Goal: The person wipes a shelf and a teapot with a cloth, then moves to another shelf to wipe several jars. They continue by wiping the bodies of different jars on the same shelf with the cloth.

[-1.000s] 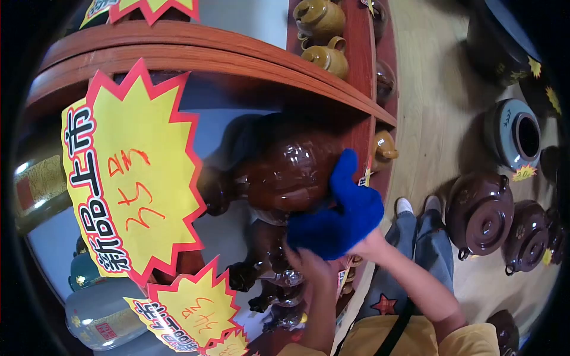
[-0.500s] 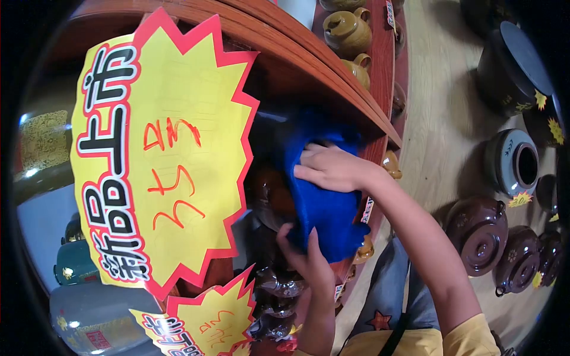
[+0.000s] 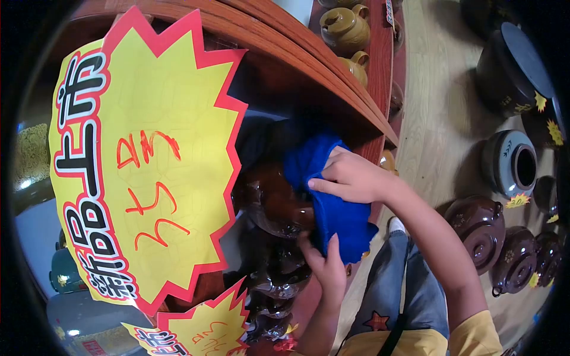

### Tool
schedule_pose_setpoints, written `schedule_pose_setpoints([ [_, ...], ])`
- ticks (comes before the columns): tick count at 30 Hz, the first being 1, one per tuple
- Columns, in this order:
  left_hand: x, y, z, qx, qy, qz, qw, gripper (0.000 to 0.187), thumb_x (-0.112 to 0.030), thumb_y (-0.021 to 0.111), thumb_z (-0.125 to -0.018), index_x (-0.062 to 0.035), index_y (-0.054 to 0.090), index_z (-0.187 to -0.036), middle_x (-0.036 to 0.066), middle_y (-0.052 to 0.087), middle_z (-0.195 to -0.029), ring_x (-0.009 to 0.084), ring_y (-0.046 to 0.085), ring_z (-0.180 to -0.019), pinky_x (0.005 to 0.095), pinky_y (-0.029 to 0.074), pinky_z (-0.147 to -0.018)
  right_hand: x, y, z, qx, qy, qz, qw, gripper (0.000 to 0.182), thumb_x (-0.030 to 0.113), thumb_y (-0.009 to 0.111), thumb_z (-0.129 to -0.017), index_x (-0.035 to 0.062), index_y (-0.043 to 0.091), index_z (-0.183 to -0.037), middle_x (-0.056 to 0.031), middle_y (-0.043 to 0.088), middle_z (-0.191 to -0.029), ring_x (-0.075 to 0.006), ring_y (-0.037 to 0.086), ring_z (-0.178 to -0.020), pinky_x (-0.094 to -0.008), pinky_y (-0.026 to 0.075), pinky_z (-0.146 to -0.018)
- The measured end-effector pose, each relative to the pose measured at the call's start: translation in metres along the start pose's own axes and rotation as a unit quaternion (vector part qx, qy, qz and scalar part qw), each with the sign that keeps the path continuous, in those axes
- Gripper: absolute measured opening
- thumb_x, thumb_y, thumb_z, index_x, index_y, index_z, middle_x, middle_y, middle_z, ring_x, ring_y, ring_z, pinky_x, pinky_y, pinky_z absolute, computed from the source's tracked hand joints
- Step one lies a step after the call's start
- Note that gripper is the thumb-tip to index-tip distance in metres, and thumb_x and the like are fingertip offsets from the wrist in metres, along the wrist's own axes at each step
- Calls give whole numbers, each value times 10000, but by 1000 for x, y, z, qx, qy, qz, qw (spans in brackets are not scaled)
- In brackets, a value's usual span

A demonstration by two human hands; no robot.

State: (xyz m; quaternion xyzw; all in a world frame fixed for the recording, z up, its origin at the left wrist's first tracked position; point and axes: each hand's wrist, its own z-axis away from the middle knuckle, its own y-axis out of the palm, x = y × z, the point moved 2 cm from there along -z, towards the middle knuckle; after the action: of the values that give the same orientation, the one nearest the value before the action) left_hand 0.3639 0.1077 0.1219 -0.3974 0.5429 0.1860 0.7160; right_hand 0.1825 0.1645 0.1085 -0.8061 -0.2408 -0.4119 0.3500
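Observation:
A blue cloth [image 3: 347,222] hangs from my right hand [image 3: 356,177], its fingers closed on the upper folds. Behind the cloth, inside the wooden shelf, is a glossy brown pot [image 3: 276,199], partly covered by the cloth. Just below the pot's near side is my left hand [image 3: 326,264], thumb and fingers apart. Its fingertips are close to the pot and the lower edge of the cloth; whether they touch the pot I cannot make out.
A large yellow price sign [image 3: 160,160] stands at the left, with a smaller sign [image 3: 205,329] below. Curved wooden shelf boards [image 3: 309,56] pass above my hands. Tan teapots [image 3: 344,29] stand beyond. Dark glazed pots [image 3: 475,231] and a grey jar [image 3: 504,160] sit on the floor at right.
My right hand has drawn the blue cloth slightly right and downward, uncovering more of the brown pot. My left hand has shifted a little to the right, its fingers less spread.

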Motion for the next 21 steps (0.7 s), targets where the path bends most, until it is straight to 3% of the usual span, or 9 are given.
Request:
schedule_pose_setpoints([
  [3, -6, 6, 10, 52, -35, 24, 998, 362, -117, 530, -873, 8, 399, -1187, 104, 503, -1108, 166, 483, -979, 313, 387, -881, 3, 2, -11, -14, 21, 58, 998, 586, 474, 405, -893, 2, 595, -603, -175, 567, -625, -351, 551, -693, -396, 406, -712],
  [9, -6, 9, 9, 29, -56, 63, 996, 374, -94, 541, -873, 15, 383, -1194, 109, 506, -1105, 162, 488, -976, 300, 386, -876, 2, 4, -19, 45, 26, 76, 996, 591, 500, 379, -895, 14, 644, -689, -190, 581, -664, -358, 565, -727, -418, 414, -705],
  [12, -10, 9, 8, 28, -67, 67, 995, 390, -71, 547, -869, 19, 364, -1202, 116, 484, -1128, 163, 469, -1008, 297, 370, -896, -9, 8, -9, -10, -14, 44, 999, 601, 511, 375, -893, 17, 642, -679, -191, 587, -675, -357, 566, -733, -421, 415, -701],
  [16, -5, 4, 9, -2, -74, 81, 994, 373, -66, 551, -866, 6, 372, -1185, 104, 483, -1094, 161, 469, -996, 297, 370, -892, -12, 8, -3, 20, 12, 56, 998, 597, 506, 377, -891, 18, 640, -670, -190, 590, -684, -356, 565, -734, -421, 415, -702],
  [19, 2, 2, 10, -6, -59, 52, 997, 371, -65, 555, -863, -1, 374, -1180, 95, 481, -1083, 161, 468, -993, 298, 368, -890, -12, 14, -9, -25, 11, 32, 999, 583, 486, 381, -894, 16, 637, -663, -190, 590, -685, -362, 562, -729, -423, 417, -697],
  [21, 0, 4, 10, 2, -54, 37, 998, 366, -66, 555, -862, -4, 377, -1176, 95, 477, -1089, 160, 466, -993, 297, 364, -893, -8, 9, -15, -17, -25, 89, 996, 559, 461, 388, -894, 14, 640, -675, -190, 592, -689, -368, 561, -734, -430, 418, -703],
])
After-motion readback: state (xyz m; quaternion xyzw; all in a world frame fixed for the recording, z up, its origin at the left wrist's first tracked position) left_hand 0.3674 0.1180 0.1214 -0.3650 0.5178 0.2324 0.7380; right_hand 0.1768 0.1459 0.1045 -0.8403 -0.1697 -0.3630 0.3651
